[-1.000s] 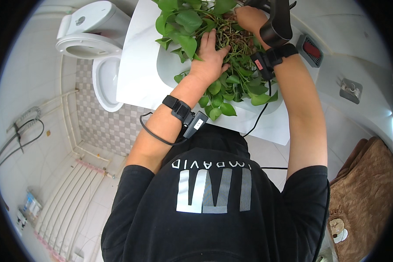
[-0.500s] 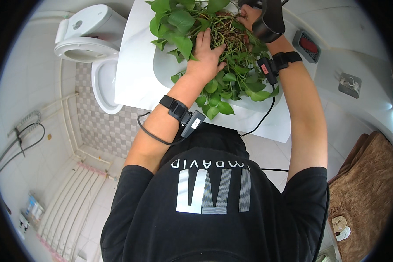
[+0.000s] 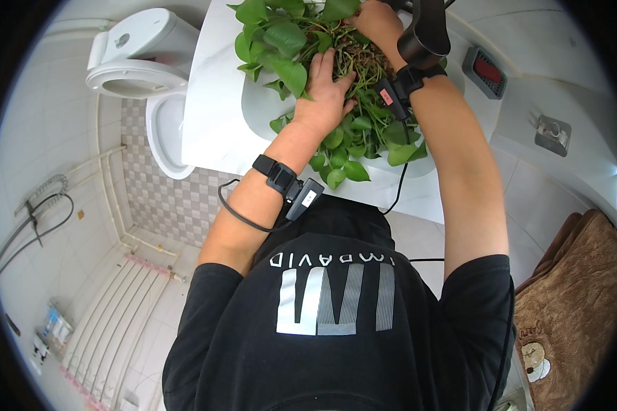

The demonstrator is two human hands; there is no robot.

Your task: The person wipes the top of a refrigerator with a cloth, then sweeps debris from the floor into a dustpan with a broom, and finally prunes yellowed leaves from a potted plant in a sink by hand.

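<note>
A leafy green trailing plant fills much of the white washbasin, its tangled stems and brown roots showing in the middle. My left hand lies on the stems with its fingers spread, pressing on the plant. At the far side of the tangle, my right hand reaches in with bent fingers held together. Its fingertips sink among the stems, so what they grip is hidden. Beside that hand a black tap rises over the basin.
The basin sits in a white marbled countertop. A dark grey soap dish with something red is at the right. Left stands a toilet; a brown towel hangs at the lower right. Cabled black straps circle both wrists.
My right hand has moved left across the far side of the plant, its forearm swinging inward with it. My left hand has stayed nearly where it was.
</note>
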